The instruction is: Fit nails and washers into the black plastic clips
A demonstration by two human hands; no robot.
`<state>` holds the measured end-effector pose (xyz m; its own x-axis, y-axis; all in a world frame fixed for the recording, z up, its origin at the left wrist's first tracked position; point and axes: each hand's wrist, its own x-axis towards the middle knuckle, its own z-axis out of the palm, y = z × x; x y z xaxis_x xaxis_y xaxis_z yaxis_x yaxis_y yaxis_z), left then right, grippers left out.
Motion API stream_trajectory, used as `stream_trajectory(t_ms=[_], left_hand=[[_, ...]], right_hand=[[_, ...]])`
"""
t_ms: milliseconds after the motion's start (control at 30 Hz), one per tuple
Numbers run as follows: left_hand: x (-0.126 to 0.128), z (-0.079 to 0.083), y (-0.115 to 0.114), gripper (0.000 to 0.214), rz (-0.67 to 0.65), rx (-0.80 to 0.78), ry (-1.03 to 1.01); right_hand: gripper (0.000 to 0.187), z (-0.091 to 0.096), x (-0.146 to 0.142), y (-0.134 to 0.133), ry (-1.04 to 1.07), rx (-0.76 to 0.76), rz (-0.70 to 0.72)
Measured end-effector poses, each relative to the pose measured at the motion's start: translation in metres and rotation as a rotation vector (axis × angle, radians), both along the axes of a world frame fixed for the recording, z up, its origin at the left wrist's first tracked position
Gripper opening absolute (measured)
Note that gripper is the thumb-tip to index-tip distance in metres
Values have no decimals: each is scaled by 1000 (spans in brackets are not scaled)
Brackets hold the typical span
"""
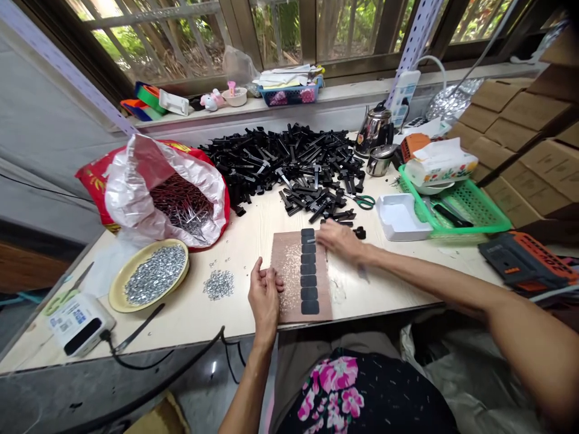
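Note:
A brown board (289,277) lies at the table's front edge with a column of several black rectangular pieces (309,272) on it and tiny silver bits scattered on its left half. My left hand (265,295) rests at the board's left edge, fingers curled against it. My right hand (339,241) reaches to the top of the column, fingers pinched at a small black piece with a thin metal pin; I cannot make it out fully. A big heap of black plastic parts (289,163) lies just behind the board.
A foil-lined red bag of metal pins (176,199) sits left, with a yellow plate of silver washers (154,274) and a loose pile (219,284). A white tray (400,218), green basket (470,208), scissors (364,201), kettle (374,128) and cardboard boxes (520,120) stand right.

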<state>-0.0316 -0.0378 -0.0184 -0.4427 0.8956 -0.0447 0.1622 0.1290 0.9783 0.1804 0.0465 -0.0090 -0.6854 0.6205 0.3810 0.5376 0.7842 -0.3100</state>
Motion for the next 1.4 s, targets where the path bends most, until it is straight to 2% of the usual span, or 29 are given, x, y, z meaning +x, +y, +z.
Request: stream_trajectory(t_ms=[33,167,267,333,433,600,667,700,767,867,967,1033,1100,1167,1267,1400], left_hand=[[0,0,0,58,-2,0,3],[1,0,1,58,-7,6,9],[1,-1,2,58,-8,10,14],[1,-2,1,58,-5,14,28],[2,-2,1,57,2,18,45],[2,-1,0,56,-12,0,45],[1,1,0,56,-9,-6,59],[1,1,0,55,-8,-7,62],[0,1,0,54,-11,-9,59],[1,0,-2,53,-5,-3,36],[2,-2,-4,50,17,10,-16],[2,-2,-7,46,14,7,-40],[2,-3,-9,42,17,6,-27],[0,-2,-11,39,9,7,-17],[-4,2,-11,37,-30,-2,-20],[-10,13,8,36,-99,-26,-16]], right_hand=[[35,-1,0,1,-25,11,-12],[33,-7,-3,-11,-136,55,189],[31,-3,-2,-21,-93,-20,147],[29,10,12,-27,-52,-117,123],[29,40,61,-50,-94,-331,120],[34,88,166,-105,-353,-708,9],[34,98,185,-110,-344,-742,-76],[35,100,187,-107,-314,-711,-124],[35,99,175,-88,-240,-572,-208],[33,86,130,-40,-154,-333,-254],[29,70,60,7,-124,-206,-183],[27,64,6,29,-136,-156,-103],[27,65,-43,43,-187,-130,-60],[28,69,-80,54,-337,-133,-115],[27,72,-96,71,-600,-163,-314],[20,62,-53,81,-745,-213,-516]])
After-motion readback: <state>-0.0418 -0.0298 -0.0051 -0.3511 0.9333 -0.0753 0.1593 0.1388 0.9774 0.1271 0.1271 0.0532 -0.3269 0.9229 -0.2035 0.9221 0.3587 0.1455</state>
